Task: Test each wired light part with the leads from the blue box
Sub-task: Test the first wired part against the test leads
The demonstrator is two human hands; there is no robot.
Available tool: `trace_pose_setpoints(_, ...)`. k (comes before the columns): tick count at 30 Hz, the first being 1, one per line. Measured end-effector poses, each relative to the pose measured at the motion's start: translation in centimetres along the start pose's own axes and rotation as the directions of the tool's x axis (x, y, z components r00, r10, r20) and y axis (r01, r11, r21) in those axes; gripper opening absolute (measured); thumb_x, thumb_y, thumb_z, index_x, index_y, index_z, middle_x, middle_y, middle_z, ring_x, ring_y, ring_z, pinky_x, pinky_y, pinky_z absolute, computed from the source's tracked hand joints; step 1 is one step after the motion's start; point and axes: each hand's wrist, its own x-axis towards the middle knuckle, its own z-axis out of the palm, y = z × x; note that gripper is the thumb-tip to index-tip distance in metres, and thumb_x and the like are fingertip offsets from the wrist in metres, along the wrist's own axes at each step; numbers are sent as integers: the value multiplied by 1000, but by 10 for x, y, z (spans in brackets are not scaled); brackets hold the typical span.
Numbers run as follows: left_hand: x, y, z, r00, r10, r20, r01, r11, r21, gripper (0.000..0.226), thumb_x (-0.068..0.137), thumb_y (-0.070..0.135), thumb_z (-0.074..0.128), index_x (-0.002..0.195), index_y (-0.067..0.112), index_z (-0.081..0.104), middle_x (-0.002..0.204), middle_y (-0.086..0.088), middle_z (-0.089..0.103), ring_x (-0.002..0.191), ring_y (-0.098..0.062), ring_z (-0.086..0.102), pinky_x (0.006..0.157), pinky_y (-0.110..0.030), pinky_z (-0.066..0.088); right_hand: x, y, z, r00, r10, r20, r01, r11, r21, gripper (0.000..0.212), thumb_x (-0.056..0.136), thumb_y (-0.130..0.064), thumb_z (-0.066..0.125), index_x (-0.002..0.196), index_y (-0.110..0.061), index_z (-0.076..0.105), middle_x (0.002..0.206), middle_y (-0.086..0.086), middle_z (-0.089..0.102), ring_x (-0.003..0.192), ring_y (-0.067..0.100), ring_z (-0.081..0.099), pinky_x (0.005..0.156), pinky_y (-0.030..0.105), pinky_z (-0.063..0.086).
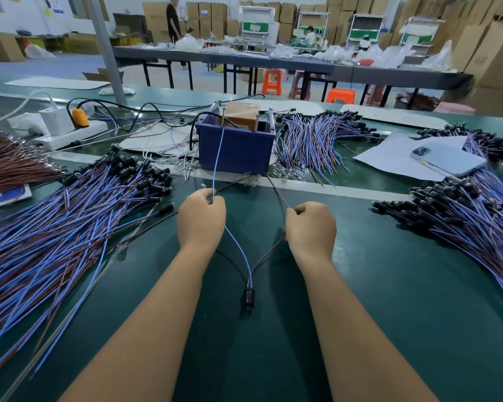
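1. Wired light part (249, 297): a black lamp holder lies on the green table (389, 314) between the two forearms, close to the person. Its blue wire (241, 250) runs up to the left hand; its dark wire (269, 253) runs up to the right hand.
2. Left hand (201, 220): fingers curled, pinching the blue wire's end together with a blue lead (217, 158) that comes from the blue box.
3. Right hand (310, 224): fingers curled, gripping the dark wire and a thin dark lead (278, 191) that runs towards the box.
4. Blue box (235, 147): stands beyond both hands at the centre of the table, with a brown block inside.
5. Left heap of wired parts (70, 216): blue and brown wires with black holders, spread left of the hands.
6. Right heap (476, 216): same parts, right of the hands.
7. Phone (447, 158): lies on white paper (389, 158), far right.
8. Power strip (70, 132): far left, with plugs inserted.
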Motion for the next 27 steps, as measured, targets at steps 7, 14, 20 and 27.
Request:
trace_pose_setpoints(7,2,-1,1,999,-37,3,37,997,-62,32,89,18,47,116,16,65,61,3,60,59,-8,53,52,-22,38,-5,-2,-1,976,177,-129,-109,904,413,18,95,-15,40,78,-20,45,58,1,64,52,16,60,49,26,40)
trace_pose_setpoints(14,2,0,0,999,-49,2,49,996,-69,32,90,18,47,119,18,62,65,4,62,58,-7,53,50,-24,36,-8,-10,3,994,58,-97,2,851,525,15,100,-21,43,88,-21,50,53,-4,62,37,10,54,45,22,45)
trace_pose_setpoints(20,2,0,-2,998,-61,15,62,994,-92,32,90,18,47,117,19,62,69,4,64,60,-9,55,52,-25,37,-9,-9,7,998,-62,-7,57,851,522,14,100,-20,47,95,-23,59,60,-2,63,43,11,59,50,21,45)
trace_pose_setpoints(27,3,-1,-1,999,-52,9,52,991,-125,23,89,16,48,106,21,62,64,4,62,57,-12,53,51,-27,36,-8,-8,9,996,-93,-17,88,841,533,28,99,-16,48,80,-35,57,55,-1,62,42,17,58,54,31,49)
